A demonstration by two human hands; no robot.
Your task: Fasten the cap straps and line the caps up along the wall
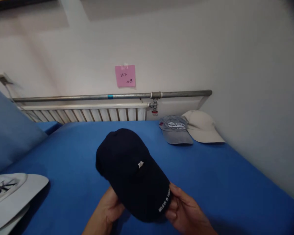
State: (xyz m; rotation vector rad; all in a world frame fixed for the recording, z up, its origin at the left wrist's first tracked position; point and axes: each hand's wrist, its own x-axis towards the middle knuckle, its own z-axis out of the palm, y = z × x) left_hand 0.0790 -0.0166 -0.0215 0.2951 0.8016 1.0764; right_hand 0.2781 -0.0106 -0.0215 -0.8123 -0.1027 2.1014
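Note:
A dark navy baseball cap [127, 156] is held up above the blue surface, tilted so its brim points down to the right. White lettering runs along the brim's edge, and a small white emblem sits on the front. My right hand [183, 209] pinches the brim's edge, thumb on top and fingers curled below. My left hand [110, 204] supports the cap from the lower left, its fingers hidden beneath the cap. Beyond it, a grey-blue cap [175, 129] lies beside a cream cap [203, 125] near the wall.
White caps [17, 199] are stacked at the left edge of the blue-covered surface [222, 182]. A radiator [98, 114], a metal pipe [88, 98] and a red-handled valve [155, 112] line the back wall. A pink note [125, 76] is taped above them.

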